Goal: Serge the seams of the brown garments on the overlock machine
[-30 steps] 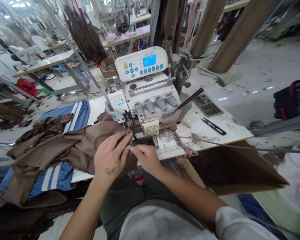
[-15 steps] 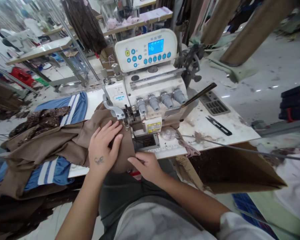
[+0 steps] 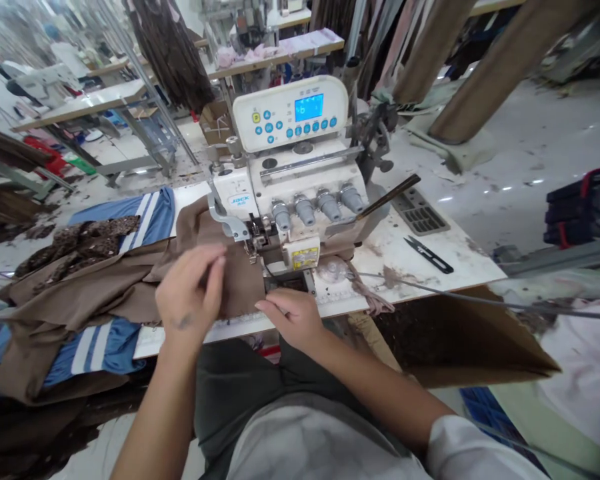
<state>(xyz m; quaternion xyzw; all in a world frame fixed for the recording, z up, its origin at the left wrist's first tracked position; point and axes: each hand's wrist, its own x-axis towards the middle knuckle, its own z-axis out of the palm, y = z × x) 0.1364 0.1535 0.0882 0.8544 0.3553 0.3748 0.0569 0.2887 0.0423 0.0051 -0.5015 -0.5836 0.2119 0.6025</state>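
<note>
A brown fabric piece [image 3: 243,277] lies under the presser-foot area of a white overlock sewing machine [image 3: 240,190] and trails off to the left. My right hand [image 3: 295,319] is closed at the fabric's near right corner, thumb against the curled fingers, pinching its edge. Over the fabric, left of the needle area, my left hand [image 3: 190,290] is raised and blurred. Its fingers are drawn together towards the thumb; whether cloth is between them is hidden.
Blue fabric with white stripes [image 3: 100,343] and dark speckled fabric [image 3: 87,243] lie on the left. Thread snips [image 3: 429,255] and a grey compartment tray [image 3: 420,210] sit on the right of the table. An open cardboard box [image 3: 465,340] stands below the right edge.
My left hand has lifted from lying flat on the brown fabric, moved left and drawn its fingers together. The fabric's near edge lies further from my lap. My right hand stays near its corner.
</note>
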